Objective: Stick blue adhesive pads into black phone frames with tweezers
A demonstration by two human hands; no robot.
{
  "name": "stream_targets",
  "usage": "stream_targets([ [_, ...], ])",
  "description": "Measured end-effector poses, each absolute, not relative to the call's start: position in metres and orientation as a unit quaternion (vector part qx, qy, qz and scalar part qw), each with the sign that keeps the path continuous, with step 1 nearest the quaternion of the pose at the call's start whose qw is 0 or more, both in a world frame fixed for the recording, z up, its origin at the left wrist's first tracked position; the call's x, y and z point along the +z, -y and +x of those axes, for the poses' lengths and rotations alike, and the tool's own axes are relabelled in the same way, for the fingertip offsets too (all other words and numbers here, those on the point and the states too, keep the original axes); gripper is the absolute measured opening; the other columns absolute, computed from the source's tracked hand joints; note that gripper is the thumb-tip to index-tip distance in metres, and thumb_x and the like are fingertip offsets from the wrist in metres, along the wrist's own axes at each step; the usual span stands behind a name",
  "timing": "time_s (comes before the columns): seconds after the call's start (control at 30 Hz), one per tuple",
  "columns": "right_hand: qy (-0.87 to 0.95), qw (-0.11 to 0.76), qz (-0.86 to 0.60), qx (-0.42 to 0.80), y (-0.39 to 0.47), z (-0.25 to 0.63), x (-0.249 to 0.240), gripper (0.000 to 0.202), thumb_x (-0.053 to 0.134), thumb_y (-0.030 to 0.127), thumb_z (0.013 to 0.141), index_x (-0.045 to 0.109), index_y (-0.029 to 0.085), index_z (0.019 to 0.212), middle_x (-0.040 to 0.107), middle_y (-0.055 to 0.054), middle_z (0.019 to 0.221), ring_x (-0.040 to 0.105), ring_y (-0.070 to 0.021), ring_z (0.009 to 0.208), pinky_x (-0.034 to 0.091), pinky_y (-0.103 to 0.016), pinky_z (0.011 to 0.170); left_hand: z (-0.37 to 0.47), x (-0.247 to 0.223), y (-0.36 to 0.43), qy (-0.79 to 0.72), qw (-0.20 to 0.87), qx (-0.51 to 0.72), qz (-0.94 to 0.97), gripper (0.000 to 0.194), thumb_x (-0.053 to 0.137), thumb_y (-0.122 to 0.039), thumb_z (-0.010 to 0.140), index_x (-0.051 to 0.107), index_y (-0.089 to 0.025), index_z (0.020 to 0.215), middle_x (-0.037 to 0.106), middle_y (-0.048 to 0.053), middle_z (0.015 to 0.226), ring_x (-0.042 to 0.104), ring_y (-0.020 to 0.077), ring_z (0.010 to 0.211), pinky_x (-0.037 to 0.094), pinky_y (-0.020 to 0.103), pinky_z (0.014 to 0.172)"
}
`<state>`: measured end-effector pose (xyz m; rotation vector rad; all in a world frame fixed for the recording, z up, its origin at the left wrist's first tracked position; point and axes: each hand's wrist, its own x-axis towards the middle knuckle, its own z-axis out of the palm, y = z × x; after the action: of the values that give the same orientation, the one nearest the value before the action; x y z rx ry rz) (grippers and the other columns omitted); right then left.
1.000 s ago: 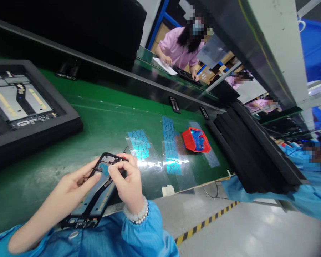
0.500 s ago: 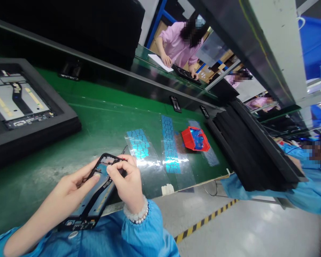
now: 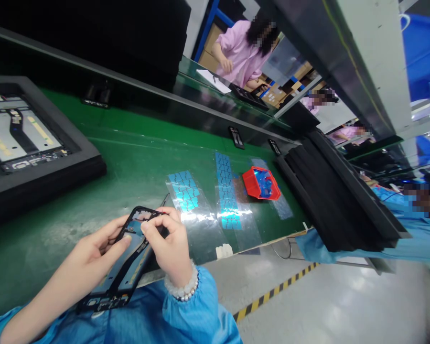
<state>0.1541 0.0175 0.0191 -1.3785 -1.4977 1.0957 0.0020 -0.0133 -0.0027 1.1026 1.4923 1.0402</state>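
Observation:
A black phone frame point(image 3: 123, 267) with a dark flex strip down its middle is tilted at the table's front edge, above my lap. My left hand point(image 3: 100, 251) grips its left side, thumb on the inner face. At the upper right of the frame, my right hand point(image 3: 168, 241) has thumb and forefinger pinched together, holding what looks like a thin dark tool whose tip sticks out behind the fingers. Sheets of blue stickers, a left one point(image 3: 184, 191) and a longer one point(image 3: 226, 191), lie on the green table point(image 3: 136, 162) beyond my right hand.
A red bin point(image 3: 251, 184) with blue scraps stands right of the stickers. A foam tray point(image 3: 89, 160) with phone frames is at left. Black stacked trays point(image 3: 337, 196) lean at right. Small black parts point(image 3: 236, 137) lie along the back rail. A person in pink point(image 3: 243, 50) sits across.
My hands and the phone frame have barely moved. Across the table, the person in pink has lifted a hand off the white paper. The view has shifted slightly.

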Motion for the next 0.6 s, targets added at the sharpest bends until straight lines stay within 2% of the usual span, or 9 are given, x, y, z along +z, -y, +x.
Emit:
stream_targets([
  [0.2,0.582,0.422,-0.534,0.445,-0.014,0.153,0.019,0.010,0.068,0.022,0.079,0.067,0.022,0.068,0.061,-0.004,0.099,0.059,-0.0196,0.105,0.046,-0.033,0.094,0.005,0.001,0.014,-0.625,0.494,0.421,0.433,0.056,0.069,-0.059,0.065,0.071,-0.021,0.107,0.076,0.006,0.113,0.070,0.0262,0.106,0.053,0.033,0.095],
  [0.4,0.577,0.430,-0.529,0.450,-0.013,0.153,0.018,0.009,0.068,0.024,0.079,0.067,0.021,0.070,0.060,-0.004,0.101,0.061,-0.0176,0.098,0.050,-0.029,0.088,0.008,0.008,0.013,-0.631,0.496,0.425,0.418,0.064,0.072,-0.067,0.058,0.073,-0.021,0.102,0.077,0.007,0.107,0.071,0.0289,0.103,0.053,0.037,0.094],
  [0.6,0.581,0.437,-0.522,0.446,-0.012,0.153,0.018,0.008,0.067,0.023,0.080,0.067,0.021,0.072,0.059,-0.004,0.102,0.062,-0.0178,0.099,0.050,-0.029,0.088,0.009,0.006,0.015,-0.634,0.491,0.415,0.429,0.068,0.070,-0.067,0.062,0.071,-0.022,0.113,0.077,0.006,0.110,0.070,0.0276,0.106,0.054,0.035,0.093],
])
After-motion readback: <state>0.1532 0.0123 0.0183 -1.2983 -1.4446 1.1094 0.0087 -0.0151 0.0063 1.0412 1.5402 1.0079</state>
